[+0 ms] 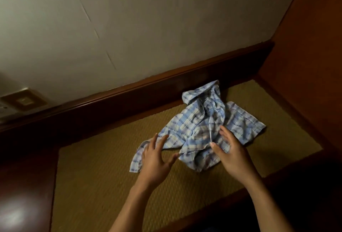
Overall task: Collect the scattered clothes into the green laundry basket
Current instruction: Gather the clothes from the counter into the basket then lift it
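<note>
A crumpled blue-and-white checked shirt [203, 120] lies on a woven tan mat [103, 176], near the far right corner. My left hand [156, 159] hovers over the shirt's near left end, fingers spread, holding nothing. My right hand [231, 152] is open beside the shirt's near middle folds, thumb and fingers apart and close to the cloth. No green laundry basket is in view.
A dark wooden skirting board [166, 87] runs along the pale wall [148, 18] behind the mat. A reddish-brown wooden panel [305, 55] rises on the right. A glossy wooden surface [24, 194] borders the mat on the left, and a wall socket plate [24, 100] sits at far left.
</note>
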Motion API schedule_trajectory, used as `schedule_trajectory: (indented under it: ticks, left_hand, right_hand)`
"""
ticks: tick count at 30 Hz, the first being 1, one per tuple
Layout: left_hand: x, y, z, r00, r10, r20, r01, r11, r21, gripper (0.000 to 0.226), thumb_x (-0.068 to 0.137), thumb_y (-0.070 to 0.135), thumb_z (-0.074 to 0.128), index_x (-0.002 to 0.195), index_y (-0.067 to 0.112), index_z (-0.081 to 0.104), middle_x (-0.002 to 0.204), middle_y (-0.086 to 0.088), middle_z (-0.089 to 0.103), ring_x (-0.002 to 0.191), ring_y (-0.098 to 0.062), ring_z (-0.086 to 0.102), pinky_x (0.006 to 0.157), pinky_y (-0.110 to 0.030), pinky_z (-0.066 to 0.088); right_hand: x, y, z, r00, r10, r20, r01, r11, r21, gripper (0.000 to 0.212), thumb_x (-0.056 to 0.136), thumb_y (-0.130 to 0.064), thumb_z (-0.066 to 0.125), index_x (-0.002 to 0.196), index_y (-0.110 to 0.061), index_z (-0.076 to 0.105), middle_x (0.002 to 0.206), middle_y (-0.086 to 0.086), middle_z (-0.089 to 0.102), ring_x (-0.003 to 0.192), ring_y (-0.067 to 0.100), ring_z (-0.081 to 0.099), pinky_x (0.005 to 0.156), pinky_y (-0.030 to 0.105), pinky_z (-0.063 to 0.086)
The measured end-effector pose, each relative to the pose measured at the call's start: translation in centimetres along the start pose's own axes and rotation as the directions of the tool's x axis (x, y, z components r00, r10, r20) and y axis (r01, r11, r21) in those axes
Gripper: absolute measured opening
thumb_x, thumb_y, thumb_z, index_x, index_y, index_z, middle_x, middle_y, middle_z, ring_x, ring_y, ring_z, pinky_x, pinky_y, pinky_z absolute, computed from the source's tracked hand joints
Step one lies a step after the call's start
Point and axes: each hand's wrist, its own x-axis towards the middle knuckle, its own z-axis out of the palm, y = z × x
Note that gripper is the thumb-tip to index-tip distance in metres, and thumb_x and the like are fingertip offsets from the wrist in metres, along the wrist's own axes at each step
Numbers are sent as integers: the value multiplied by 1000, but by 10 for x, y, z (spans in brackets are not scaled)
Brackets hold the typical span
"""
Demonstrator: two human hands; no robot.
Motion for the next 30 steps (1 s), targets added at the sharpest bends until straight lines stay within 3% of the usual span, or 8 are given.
schedule_trajectory:
  ticks: [5, 10, 13, 17, 21, 25, 28, 30]
  left_hand:
    - [43, 13, 24, 997, -48, 56, 44, 996, 71, 86, 81, 75, 59, 152, 57, 15, 168, 13, -1, 154, -26, 5, 119, -60, 24]
    - [87, 19, 54, 971, -162, 175, 134, 978, 162, 112, 73, 69, 75, 154, 54, -1, 168, 7, -14, 154, -31, -7, 119, -67, 10]
    - [109, 18, 81, 932, -258, 255, 207, 956, 209, 128, 63, 75, 77, 153, 53, -12, 165, 3, -26, 153, -33, -18, 116, -73, 1]
    - [114, 6, 121, 884, -358, 301, 248, 904, 348, 111, 78, 67, 68, 155, 47, -10, 162, 2, -34, 149, -32, -31, 113, -75, -6]
    - [112, 3, 132, 936, -315, 159, 218, 870, 442, 72, 88, 39, 63, 145, 48, 18, 160, 4, 3, 150, -36, -5, 115, -67, 17]
    - [118, -8, 124, 964, -245, 104, 157, 839, 521, 61, 88, 28, 52, 144, 43, 34, 145, 6, 33, 131, -29, 29, 102, -47, 36]
    - [132, -22, 116, 977, -207, 56, 156, 866, 476, 52, 89, 24, 50, 140, 32, 44, 133, -1, 51, 114, -30, 46, 91, -43, 44]
    - [145, -25, 104, 963, -265, 44, 236, 914, 331, 46, 91, 24, 47, 137, 28, 47, 127, -1, 59, 113, -28, 55, 92, -40, 47]
  right_hand:
    - [43, 18, -16, 998, 35, 43, -36, 999, 30, 75, 87, -49, 64, 154, -39, 30, 157, -11, 38, 144, 8, 34, 110, 33, 39]
    - [89, 30, -32, 998, 45, 54, -45, 999, 13, 77, 83, -57, 63, 152, -44, 32, 157, -15, 38, 144, 4, 34, 110, 32, 39]
    - [121, 26, -41, 999, -9, 38, 9, 1000, -25, 71, 90, -46, 67, 153, -42, 34, 157, -17, 36, 138, -3, 32, 106, 23, 36]
    - [178, 18, -42, 992, -111, 52, 116, 988, -101, 67, 94, -35, 68, 152, -41, 35, 157, -18, 33, 140, -2, 31, 106, 21, 36]
    - [251, 24, -26, 988, -132, 80, 150, 947, -285, 77, 90, -33, 75, 153, -43, 33, 168, -6, 12, 154, 18, 15, 118, 45, 32]
    - [291, 73, 12, 964, 65, 257, 58, 895, -443, 92, 82, -36, 81, 157, -36, 27, 168, 0, -13, 154, 27, -12, 121, 44, 19]
    - [291, 97, 31, 978, 37, 203, 116, 717, -687, 69, 86, -35, 73, 148, -29, 44, 159, 7, 27, 148, 40, 16, 116, 49, 29]
    - [289, 94, 32, 982, -94, 161, 175, 762, -623, 41, 86, -12, 67, 125, -24, 65, 133, 8, 54, 126, 37, 47, 101, 44, 45]
